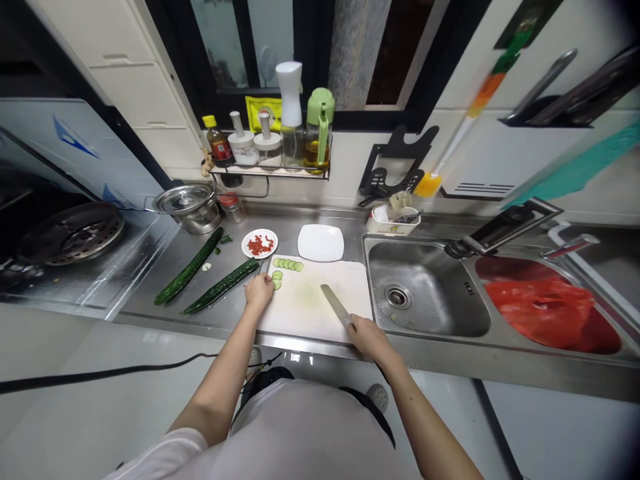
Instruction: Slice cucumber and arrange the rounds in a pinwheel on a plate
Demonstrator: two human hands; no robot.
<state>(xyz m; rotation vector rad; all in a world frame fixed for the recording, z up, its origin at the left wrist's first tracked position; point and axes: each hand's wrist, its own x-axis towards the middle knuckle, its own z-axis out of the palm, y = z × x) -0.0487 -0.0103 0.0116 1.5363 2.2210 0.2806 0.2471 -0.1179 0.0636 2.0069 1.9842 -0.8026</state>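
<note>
My right hand [369,335] grips the handle of a kitchen knife [336,305]. Its blade lies low over the right part of a white cutting board [320,320], pointing away to the left. At the board's left edge, my left hand [259,291] has its fingers drawn together on a few cucumber slices [277,280]; the fingertips are partly hidden. Behind these, a row of overlapping cucumber slices [289,265] lies along the board's back left corner. Two long dark green cucumbers, one nearer [223,287] and one farther [190,267], rest on the steel counter to the left.
A small plate [259,255] of chopped red pieces and a white plate [321,243] stand behind the board. To the right is a steel sink [430,257], then a red plastic bag [543,310]. A lidded pot [189,205] stands back left, below a condiment rack [273,172].
</note>
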